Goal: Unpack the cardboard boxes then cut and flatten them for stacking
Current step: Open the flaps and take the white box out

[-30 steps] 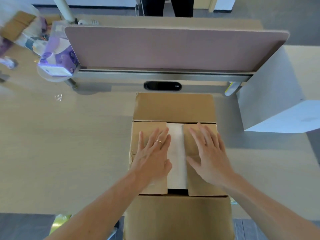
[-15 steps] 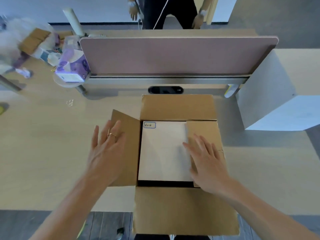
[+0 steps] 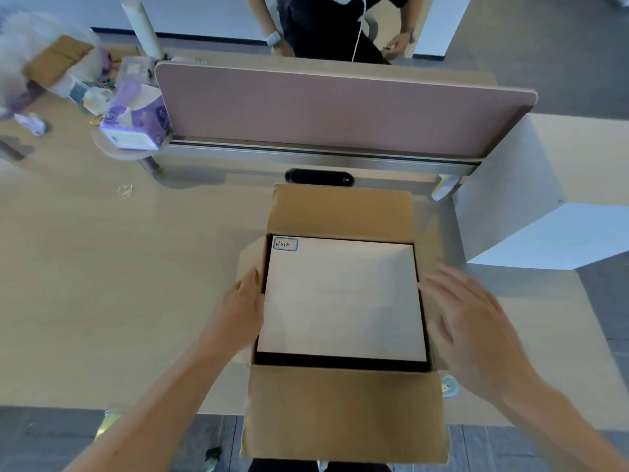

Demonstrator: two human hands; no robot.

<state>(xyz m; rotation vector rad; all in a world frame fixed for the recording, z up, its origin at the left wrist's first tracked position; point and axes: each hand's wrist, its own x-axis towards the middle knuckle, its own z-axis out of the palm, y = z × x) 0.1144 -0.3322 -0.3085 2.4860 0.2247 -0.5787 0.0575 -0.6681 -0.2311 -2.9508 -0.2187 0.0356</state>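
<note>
A brown cardboard box (image 3: 340, 413) stands at the table's near edge with all its flaps folded outward. Inside lies a flat white box (image 3: 340, 298) with a small handwritten label at its far left corner. My left hand (image 3: 243, 304) is at the box's left rim, thumb along the edge; its fingers go down outside the left wall and are hidden. My right hand (image 3: 473, 332) hovers over the right flap with fingers spread and straight, blurred, holding nothing.
A pink desk divider (image 3: 340, 110) closes the far side of the wooden table (image 3: 119, 284). A white box (image 3: 544, 212) stands at the right. A purple tissue pack (image 3: 136, 120) and clutter sit far left. A person stands behind the divider.
Both side flaps, pressed flat over the box a second ago, have been swung outward. The white box inside is now fully uncovered. My hands moved apart to the box's sides.
</note>
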